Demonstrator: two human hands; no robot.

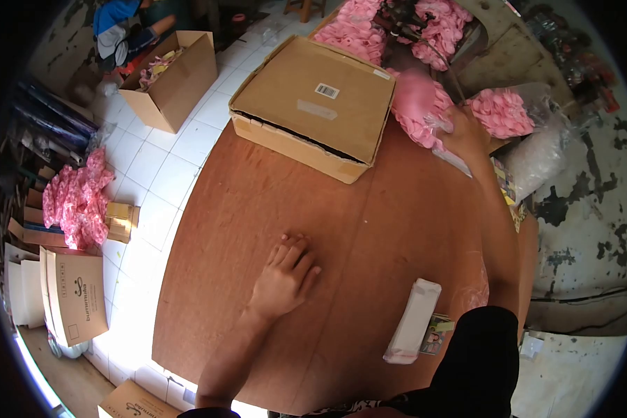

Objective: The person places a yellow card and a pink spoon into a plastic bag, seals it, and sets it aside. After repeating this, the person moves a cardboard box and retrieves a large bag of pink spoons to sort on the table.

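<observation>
My left hand [284, 277] rests on the brown wooden table [258, 202], palm down, fingers spread and slightly bent, with nothing in it. At the upper right, my right hand [460, 131] is at a clear plastic bag of pink pieces [421, 115]; its fingers are partly hidden and blurred, so its grip is unclear. A closed flat cardboard box [313, 97] with a barcode label lies to the left of that bag. Nearer to me on the table are a long white packet [412, 320] and small printed cards [435, 334].
More pink pieces [355, 31] lie at the back, and another bag of them [501, 111] at the right. An open carton [171, 83] stands on the tiled floor, near a seated person [122, 35]. Pink bags [79, 198] and a printed carton [74, 296] are at the left.
</observation>
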